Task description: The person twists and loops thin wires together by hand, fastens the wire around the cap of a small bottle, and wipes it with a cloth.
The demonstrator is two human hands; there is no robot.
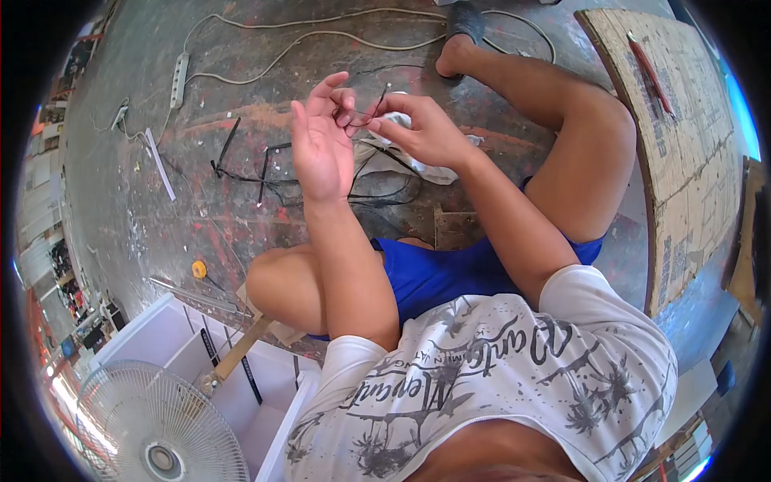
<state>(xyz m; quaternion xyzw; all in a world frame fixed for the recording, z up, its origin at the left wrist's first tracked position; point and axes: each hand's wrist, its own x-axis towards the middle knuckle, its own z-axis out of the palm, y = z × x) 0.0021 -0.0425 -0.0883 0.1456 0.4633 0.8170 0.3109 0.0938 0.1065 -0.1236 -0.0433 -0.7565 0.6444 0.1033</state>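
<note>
My left hand [323,153] is raised with its palm turned up and the thumb apart. Its fingers curl around a thin dark wire [360,122]. The wire runs across to my right hand [424,132], where thumb and forefinger pinch it; a short end with a pale tip sticks up above them. Below the hands, a loop of black cable [389,197] lies on the floor beside a crumpled white cloth [438,174]. The cloth is partly hidden by my right hand and wrist.
Black strips [263,173] and a white strip [161,165] lie left. A power strip [178,80] with a long cord is farther off. A yellow object [199,269], a white box [277,353] and a fan [161,426] are lower left. A wooden board [691,161] carries a red tool [652,76].
</note>
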